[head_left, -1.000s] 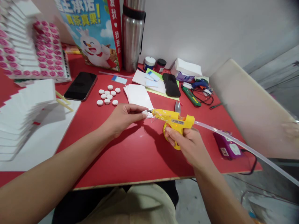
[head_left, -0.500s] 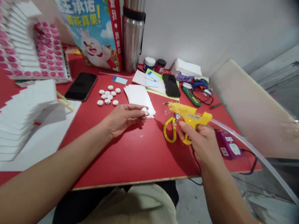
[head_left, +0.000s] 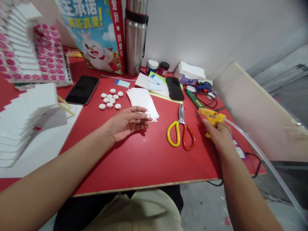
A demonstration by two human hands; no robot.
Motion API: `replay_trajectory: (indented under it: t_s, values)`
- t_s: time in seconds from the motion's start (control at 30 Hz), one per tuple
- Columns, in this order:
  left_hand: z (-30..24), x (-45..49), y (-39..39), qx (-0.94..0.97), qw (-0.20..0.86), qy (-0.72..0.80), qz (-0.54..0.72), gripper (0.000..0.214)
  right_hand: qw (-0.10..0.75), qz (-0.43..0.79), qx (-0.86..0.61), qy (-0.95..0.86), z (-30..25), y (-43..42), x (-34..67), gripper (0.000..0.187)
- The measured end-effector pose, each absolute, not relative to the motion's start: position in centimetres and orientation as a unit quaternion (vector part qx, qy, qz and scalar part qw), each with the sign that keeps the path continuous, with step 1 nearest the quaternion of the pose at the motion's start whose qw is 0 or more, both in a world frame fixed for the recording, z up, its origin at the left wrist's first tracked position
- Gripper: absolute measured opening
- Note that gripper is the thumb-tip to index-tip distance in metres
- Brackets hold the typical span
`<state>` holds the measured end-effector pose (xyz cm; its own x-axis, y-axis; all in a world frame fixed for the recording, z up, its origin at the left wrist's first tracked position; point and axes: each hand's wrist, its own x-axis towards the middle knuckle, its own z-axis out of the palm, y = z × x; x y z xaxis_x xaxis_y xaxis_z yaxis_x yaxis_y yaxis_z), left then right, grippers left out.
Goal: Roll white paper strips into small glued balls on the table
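Between the fingertips of my left hand (head_left: 130,123) is a small white round piece (head_left: 147,114), partly covered by the thumb and fingers. It is held just over the near end of a stack of white cards (head_left: 141,99). Several similar white pieces (head_left: 110,100) lie in a cluster beyond that hand. My right hand (head_left: 220,134) is wrapped round a yellow hot glue gun (head_left: 211,116) at the right side of the table, its nozzle pointing left. A long translucent glue stick (head_left: 261,152) trails out of its back. Scissors (head_left: 181,128) with one yellow and one red handle lie between my hands.
On the red table (head_left: 144,166) stand a steel flask (head_left: 136,41) and a printed bag (head_left: 98,41) at the back. Phones (head_left: 83,89) lie left and centre back. Folded white card (head_left: 26,118) fills the left side. A green tool (head_left: 194,98) lies near the right-hand panel (head_left: 260,112).
My right hand has carried the glue gun to the right, away from the scissors, which now show fully. My left hand keeps its place with the white piece.
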<state>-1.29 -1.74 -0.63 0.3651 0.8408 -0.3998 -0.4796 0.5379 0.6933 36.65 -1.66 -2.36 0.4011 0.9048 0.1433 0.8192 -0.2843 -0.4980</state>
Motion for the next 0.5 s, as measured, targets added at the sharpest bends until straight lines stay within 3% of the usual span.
replay_trajectory:
  t_s: [0.13,0.3,0.5]
  values:
    - [-0.7,-1.3,-1.7,0.249,0.788,0.381,0.415,0.022,0.190,0.016,-0.815,-0.548,-1.7,-2.4,35.8,0.036]
    - [-0.6,-1.1,-1.7,0.252,0.783,0.387,0.418,0.024,0.202,-0.004,-0.789,-0.580,-1.8,-3.6,35.7,0.036]
    - [-0.4,-1.0,-1.8,0.256,0.781,0.388,0.417,0.023,0.197,-0.017,-0.775,-0.601,-2.1,-4.7,36.1,0.062]
